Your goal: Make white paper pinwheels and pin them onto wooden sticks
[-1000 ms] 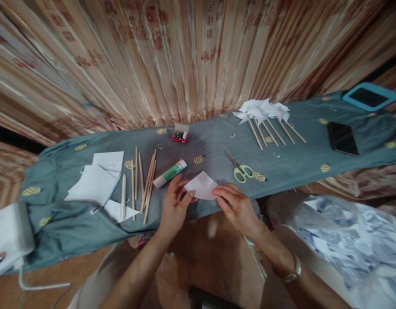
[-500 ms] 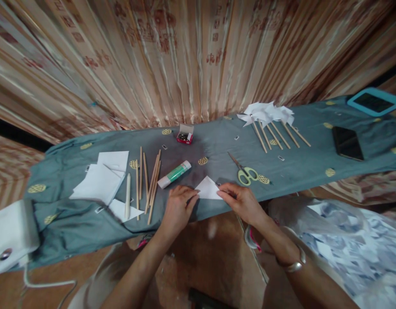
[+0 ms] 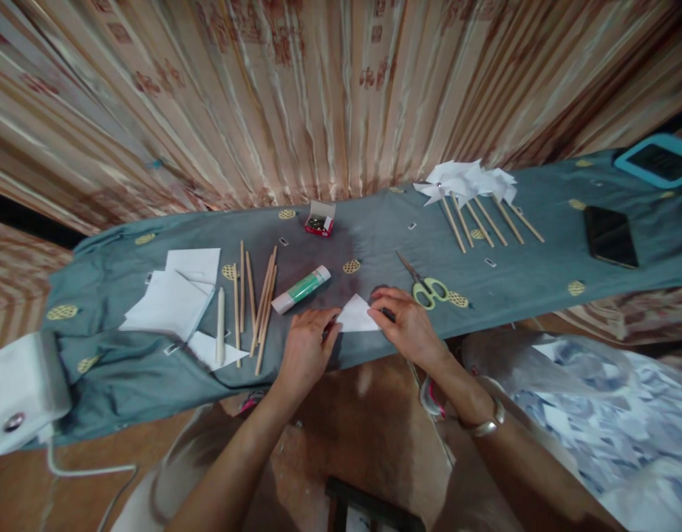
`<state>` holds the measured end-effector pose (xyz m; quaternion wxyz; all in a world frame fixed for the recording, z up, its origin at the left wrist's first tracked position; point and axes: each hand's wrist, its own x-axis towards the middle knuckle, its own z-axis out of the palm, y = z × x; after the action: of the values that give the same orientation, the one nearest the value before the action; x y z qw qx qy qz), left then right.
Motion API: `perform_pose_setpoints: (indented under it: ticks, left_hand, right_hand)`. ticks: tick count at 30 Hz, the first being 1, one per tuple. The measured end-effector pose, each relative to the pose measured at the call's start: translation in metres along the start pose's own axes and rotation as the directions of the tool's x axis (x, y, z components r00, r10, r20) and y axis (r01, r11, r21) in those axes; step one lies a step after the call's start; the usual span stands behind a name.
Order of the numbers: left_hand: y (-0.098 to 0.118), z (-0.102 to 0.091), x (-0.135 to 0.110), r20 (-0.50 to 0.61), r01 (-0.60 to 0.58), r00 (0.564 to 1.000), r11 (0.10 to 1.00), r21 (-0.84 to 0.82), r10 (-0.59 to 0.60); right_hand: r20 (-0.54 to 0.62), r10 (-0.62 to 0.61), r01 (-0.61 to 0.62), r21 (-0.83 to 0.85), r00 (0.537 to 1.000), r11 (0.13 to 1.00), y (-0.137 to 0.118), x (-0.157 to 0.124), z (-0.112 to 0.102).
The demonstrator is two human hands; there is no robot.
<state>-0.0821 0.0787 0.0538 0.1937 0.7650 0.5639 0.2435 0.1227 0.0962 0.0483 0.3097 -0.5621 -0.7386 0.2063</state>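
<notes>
Pinching a triangular-looking white paper (image 3: 357, 316) near the front edge of the bench (image 3: 374, 229).
My left hand (image 3: 307, 349) has its fingers pressed together on the left side, my right hand (image 3: 411, 326) on the right; a green-labelled tube (image 3: 301, 290) lies just beyond my left, scissors (image 3: 428, 292) near my right.

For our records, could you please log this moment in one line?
left hand: holds white paper triangle at left; right hand: holds it at right; nearby: green-labelled tube, green-handled metal scissors
</notes>
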Motion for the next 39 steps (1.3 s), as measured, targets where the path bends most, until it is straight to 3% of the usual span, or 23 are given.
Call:
perform_pose_setpoints:
  ticks: [6, 9, 13, 20, 39]
  left_hand:
    - [0.003, -0.003, 0.0, -0.021, -0.04, 0.999, 0.997, 0.068, 0.042]
    - [0.012, 0.0, -0.008, -0.042, -0.175, 0.983, 0.976, 0.128, 0.181]
    - [0.024, 0.013, -0.026, 0.052, -0.366, 0.93, 0.912, 0.186, 0.363]
    - [0.027, 0.029, -0.034, 0.175, -0.368, 0.928, 0.889, 0.273, 0.33]
    - [0.025, 0.03, -0.033, 0.193, -0.358, 0.93, 0.894, 0.27, 0.315]
  right_hand:
    - [-0.055, 0.014, -0.015, -0.018, 0.998, 1.0, -0.002, 0.0, 0.006]
    - [-0.07, 0.021, -0.023, -0.023, 0.997, 0.999, -0.003, -0.001, 0.008]
    - [-0.076, 0.016, -0.019, -0.042, 0.997, 0.999, -0.003, -0.001, 0.009]
    - [-0.102, 0.012, -0.02, -0.079, 0.995, 0.997, -0.005, -0.001, 0.012]
    - [-0.137, -0.023, 0.002, -0.156, 0.99, 0.988, -0.009, 0.0, 0.014]
